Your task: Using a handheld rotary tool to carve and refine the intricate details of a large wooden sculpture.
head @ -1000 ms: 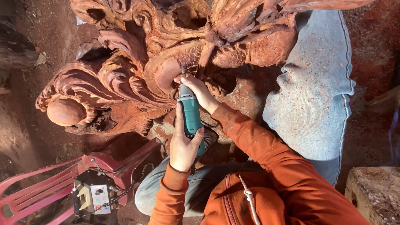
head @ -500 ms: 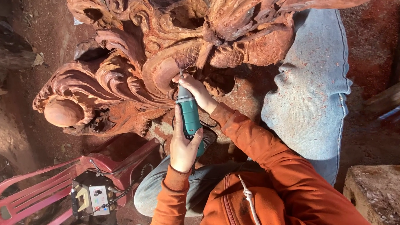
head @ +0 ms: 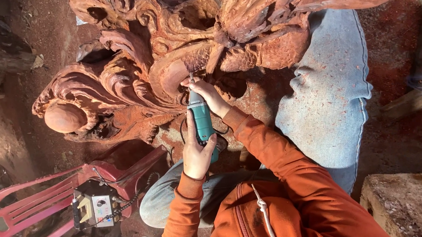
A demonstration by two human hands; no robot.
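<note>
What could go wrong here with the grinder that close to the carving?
The right hand grips right by the tip of the teal grinder, so a kick off the wood carving might catch fingers. The cord loops beside the left hand and might snag. Dust coats the jeans; it may be breathed in.

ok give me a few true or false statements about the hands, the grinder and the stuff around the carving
1. Both hands hold the teal rotary tool. True: the left hand grips its rear, the right hand its front.
2. The tool's tip points at a stone block. False: it points at the reddish wood carving.
3. A pink plastic chair lies on its side. True.
4. The small control box sits on the person's lap. False: it rests against the chair.
5. The person wears blue sleeves. False: the sleeves are orange.
</note>
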